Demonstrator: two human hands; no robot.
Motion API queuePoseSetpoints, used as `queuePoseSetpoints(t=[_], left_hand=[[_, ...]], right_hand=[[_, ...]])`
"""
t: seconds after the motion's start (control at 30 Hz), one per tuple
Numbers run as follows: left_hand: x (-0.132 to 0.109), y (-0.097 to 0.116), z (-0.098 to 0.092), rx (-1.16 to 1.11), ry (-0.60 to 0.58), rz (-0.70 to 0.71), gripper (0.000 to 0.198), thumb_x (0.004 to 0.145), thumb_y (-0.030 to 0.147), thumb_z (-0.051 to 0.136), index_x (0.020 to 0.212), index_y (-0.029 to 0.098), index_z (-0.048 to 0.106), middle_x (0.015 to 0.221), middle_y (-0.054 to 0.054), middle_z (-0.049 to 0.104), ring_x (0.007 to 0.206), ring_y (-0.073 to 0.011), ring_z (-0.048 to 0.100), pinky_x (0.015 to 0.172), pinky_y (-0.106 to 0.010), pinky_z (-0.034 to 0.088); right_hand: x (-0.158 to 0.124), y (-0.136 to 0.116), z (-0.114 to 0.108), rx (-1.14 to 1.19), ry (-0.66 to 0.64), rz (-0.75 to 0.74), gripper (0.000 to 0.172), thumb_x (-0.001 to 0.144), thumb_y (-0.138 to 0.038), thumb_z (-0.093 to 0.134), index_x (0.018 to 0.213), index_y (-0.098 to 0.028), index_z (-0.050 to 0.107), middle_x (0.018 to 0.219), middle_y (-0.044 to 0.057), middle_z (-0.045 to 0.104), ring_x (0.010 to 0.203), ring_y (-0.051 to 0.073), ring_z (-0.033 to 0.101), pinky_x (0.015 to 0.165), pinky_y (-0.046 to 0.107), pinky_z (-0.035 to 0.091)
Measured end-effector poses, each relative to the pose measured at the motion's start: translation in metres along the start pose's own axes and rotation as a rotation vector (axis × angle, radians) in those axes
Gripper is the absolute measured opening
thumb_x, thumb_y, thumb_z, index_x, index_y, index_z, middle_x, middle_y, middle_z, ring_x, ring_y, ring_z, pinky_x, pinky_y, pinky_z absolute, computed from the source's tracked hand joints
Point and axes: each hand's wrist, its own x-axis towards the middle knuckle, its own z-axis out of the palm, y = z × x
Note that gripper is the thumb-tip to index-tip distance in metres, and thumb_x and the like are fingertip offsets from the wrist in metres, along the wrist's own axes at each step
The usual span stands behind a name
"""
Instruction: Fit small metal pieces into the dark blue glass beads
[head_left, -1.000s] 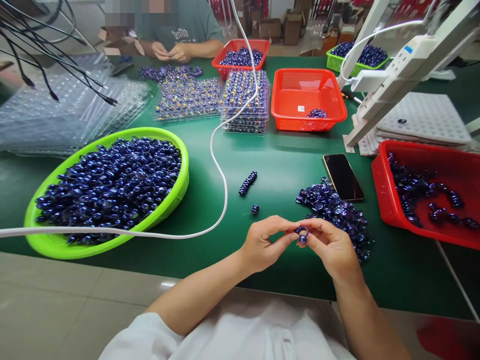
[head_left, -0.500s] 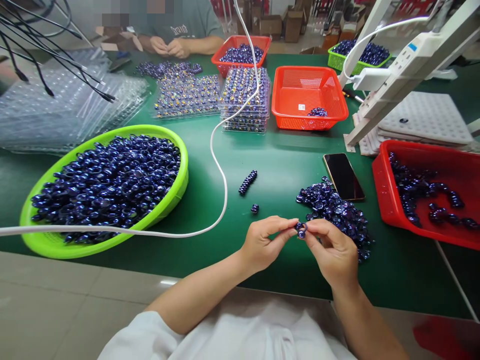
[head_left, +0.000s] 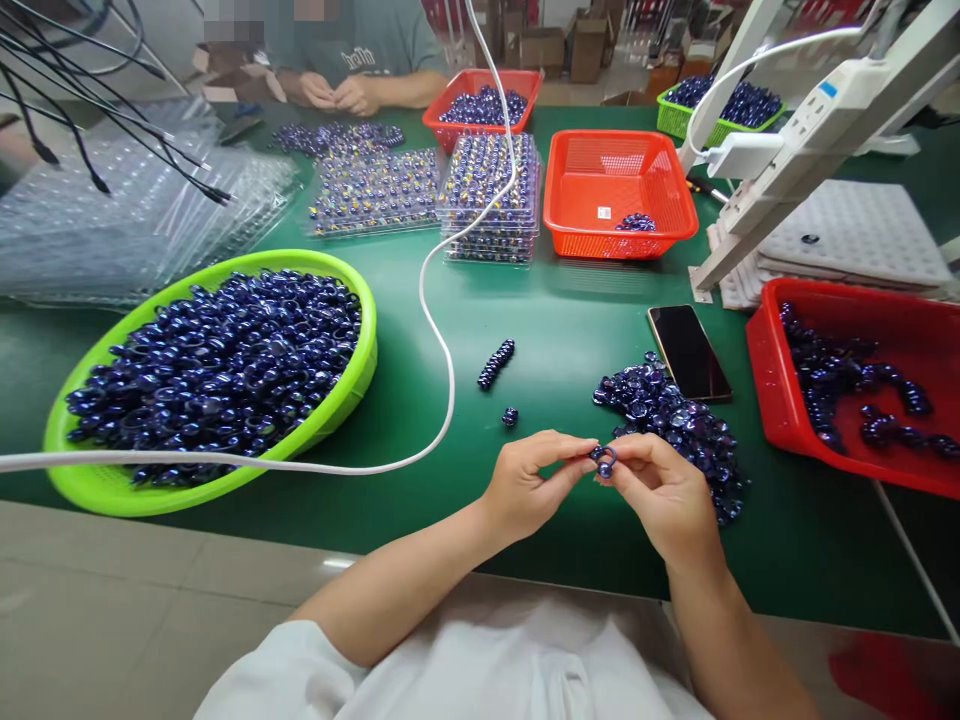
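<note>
Out in front of me, both hands meet over the near part of the table. My right hand [head_left: 671,490] pinches a shiny dark blue ring [head_left: 605,463] between thumb and fingers. My left hand [head_left: 529,485] is closed in a pinch at the ring's left side, on a small dark blue piece [head_left: 596,453] partly hidden by the fingertips. Just behind my right hand lies a heap of glossy blue pieces [head_left: 675,415]. Beyond my left hand are a short row of stacked rings [head_left: 496,365] and a small cluster of rings [head_left: 510,417].
A green basket [head_left: 364,360] full of blue rings stands left, with a white cable [head_left: 442,400] crossing it. At right are a phone [head_left: 690,350] and a red basket [head_left: 772,400]. Filled clear trays [head_left: 491,195] and an orange basket [head_left: 555,215] stand farther back. Another person's hands [head_left: 341,95] are across the table.
My hands stay pinched together at nearly the same spot, and the ring between them has turned slightly. The camera view has shifted a little.
</note>
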Motion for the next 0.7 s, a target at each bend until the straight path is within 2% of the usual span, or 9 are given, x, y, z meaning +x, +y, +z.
queuePoseSetpoints(t=[0.33, 0.7], left_hand=[[-0.0007, 0.0017, 0.001, -0.043, -0.02, -0.076, 0.016, 0.084, 0.016, 0.069, 0.099, 0.014, 0.076, 0.09, -0.012, 0.077, 0.079, -0.0193, 0.072, 0.071, -0.03, 0.058], [-0.0013, -0.0019, 0.0025, -0.114, -0.023, -0.215, 0.016, 0.083, 0.021, 0.072, 0.095, 0.015, 0.078, 0.093, -0.013, 0.077, 0.085, -0.0216, 0.073, 0.076, -0.031, 0.059]], right_hand=[[0.0021, -0.0067, -0.0012, 0.176, -0.054, 0.055, 0.007, 0.084, -0.022, 0.073, 0.087, -0.024, 0.068, 0.084, -0.001, 0.064, 0.07, 0.01, 0.065, 0.065, 0.022, 0.057], [0.0027, -0.0088, -0.0038, 0.144, -0.083, 0.158, 0.012, 0.083, -0.028, 0.075, 0.086, -0.021, 0.065, 0.079, -0.001, 0.065, 0.07, 0.011, 0.066, 0.064, 0.021, 0.056]])
